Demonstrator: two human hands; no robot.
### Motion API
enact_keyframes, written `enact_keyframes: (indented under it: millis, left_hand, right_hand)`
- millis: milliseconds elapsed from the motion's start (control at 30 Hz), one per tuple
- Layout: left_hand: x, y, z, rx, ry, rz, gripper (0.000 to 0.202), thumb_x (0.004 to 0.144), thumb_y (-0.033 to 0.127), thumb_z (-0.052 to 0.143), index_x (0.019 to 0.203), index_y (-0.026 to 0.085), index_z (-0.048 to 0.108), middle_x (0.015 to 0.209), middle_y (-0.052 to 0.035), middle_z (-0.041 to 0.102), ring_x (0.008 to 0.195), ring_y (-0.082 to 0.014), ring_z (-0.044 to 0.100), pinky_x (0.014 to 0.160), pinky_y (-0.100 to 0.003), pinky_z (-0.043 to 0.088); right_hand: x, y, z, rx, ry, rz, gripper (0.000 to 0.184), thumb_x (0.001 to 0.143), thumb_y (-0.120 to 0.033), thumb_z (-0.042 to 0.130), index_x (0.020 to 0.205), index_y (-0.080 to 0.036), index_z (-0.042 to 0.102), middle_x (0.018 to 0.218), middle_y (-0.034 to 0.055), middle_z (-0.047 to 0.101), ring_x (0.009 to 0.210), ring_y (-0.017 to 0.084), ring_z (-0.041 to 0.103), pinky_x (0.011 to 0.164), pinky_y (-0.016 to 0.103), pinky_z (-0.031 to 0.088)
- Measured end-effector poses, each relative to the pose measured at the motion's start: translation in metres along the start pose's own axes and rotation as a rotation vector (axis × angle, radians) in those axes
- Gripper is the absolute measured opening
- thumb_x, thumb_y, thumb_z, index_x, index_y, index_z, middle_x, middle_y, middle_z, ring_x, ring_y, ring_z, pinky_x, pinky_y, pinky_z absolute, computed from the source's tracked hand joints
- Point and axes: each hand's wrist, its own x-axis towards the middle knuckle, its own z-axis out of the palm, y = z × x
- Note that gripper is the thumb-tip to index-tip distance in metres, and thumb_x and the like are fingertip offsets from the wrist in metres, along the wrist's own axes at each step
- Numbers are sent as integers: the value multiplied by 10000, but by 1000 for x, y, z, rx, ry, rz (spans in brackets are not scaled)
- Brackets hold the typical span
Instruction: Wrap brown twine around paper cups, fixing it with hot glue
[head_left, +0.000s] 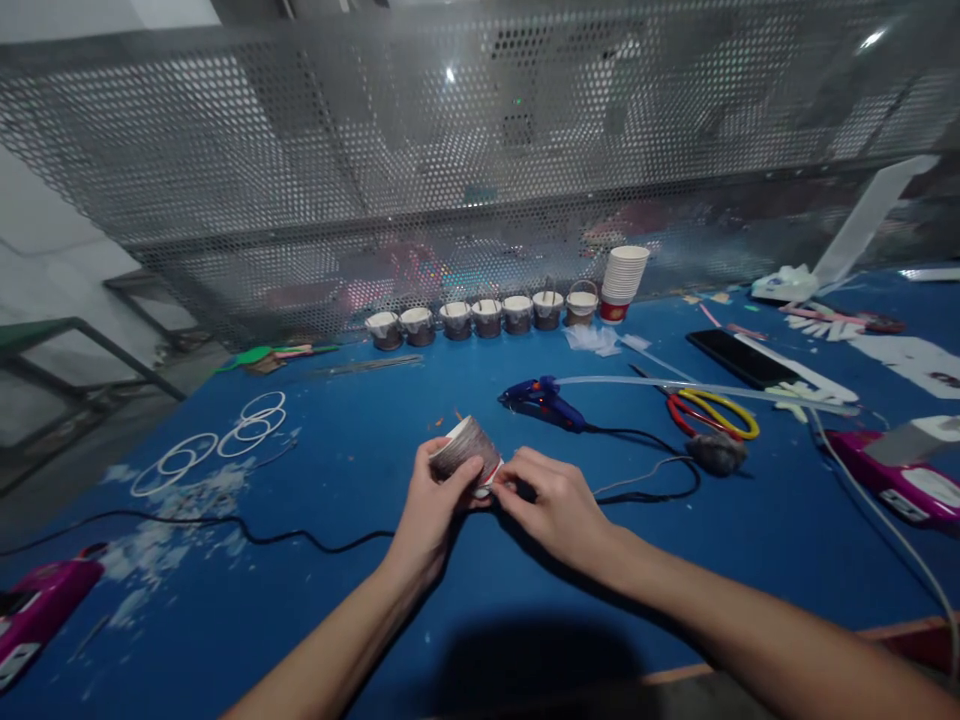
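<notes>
My left hand [431, 505] is wrapped round a small paper cup [466, 450] covered in dark brown winding, held tilted just above the blue table [360, 600]. My right hand [551, 505] pinches at the cup's lower right edge with thumb and fingertips; what it pinches is too small to name. A blue glue gun [541, 402] lies just beyond the hands, its black cord [645, 470] looping to the right.
A row of several wrapped cups [487, 318] and a stack of white paper cups [622, 282] stand by the perforated metal screen [480, 180]. Red and yellow scissors [712, 412], a phone [735, 358], white rings [217, 440], pink tools [892, 480] and scraps lie around.
</notes>
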Motion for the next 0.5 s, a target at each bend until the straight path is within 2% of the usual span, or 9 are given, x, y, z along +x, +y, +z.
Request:
enact_keyframes:
  millis: [200, 500]
  left_hand:
    - [-1, 1, 1, 14, -11, -31, 577, 587, 325, 841, 1014, 197, 475, 827, 5, 651, 634, -168, 667, 532, -310, 584]
    - [1, -4, -2, 45, -56, -38, 545, 655, 324, 810, 1048, 195, 455, 815, -3, 661, 651, -163, 670, 547, -301, 588]
  right_hand:
    - [0, 1, 0, -14, 82, 0, 162, 892, -185, 552, 758, -194, 642, 707, 10, 610, 629, 138, 565, 616, 239, 406]
    - [0, 2, 3, -11, 153, -22, 144, 863, -164, 578, 730, -200, 623, 681, -2, 607, 605, 128, 562, 601, 229, 413]
